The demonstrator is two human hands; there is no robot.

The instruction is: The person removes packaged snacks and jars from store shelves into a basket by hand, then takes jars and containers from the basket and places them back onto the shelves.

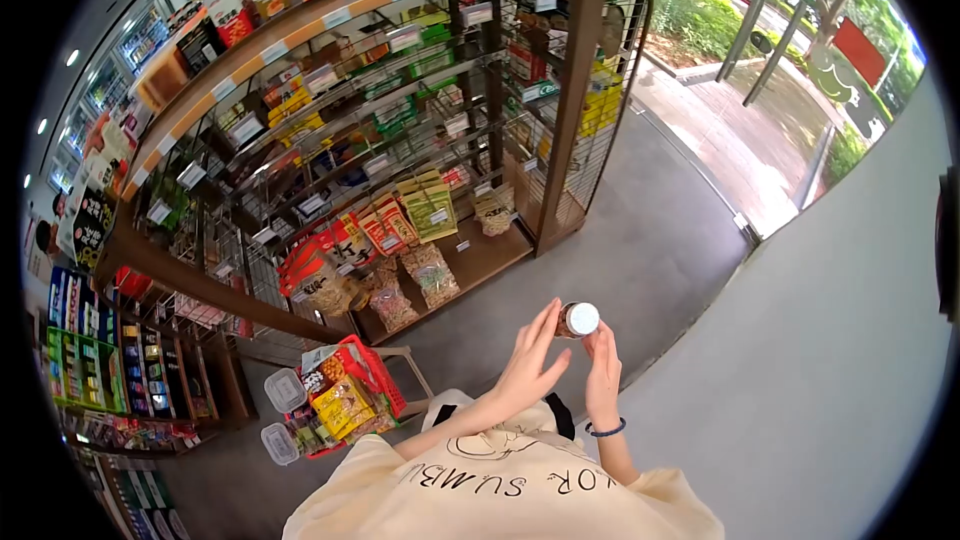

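My left hand (530,352) and right hand (602,375) are pinching the white-lidded jar (579,319) between their fingers; packets (342,407) already lie in the red basket (384,380), the jar outside it.

Two hands (530,368) were in play, one white-capped jar (579,320), one bracelet (607,429), and there were two clear boxes (284,391), one red basket (382,378), one red panel (860,52)!

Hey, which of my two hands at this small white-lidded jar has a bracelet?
Your right hand: a dark blue, ring-shaped bracelet circles its wrist, while your left hand shows a bare wrist.
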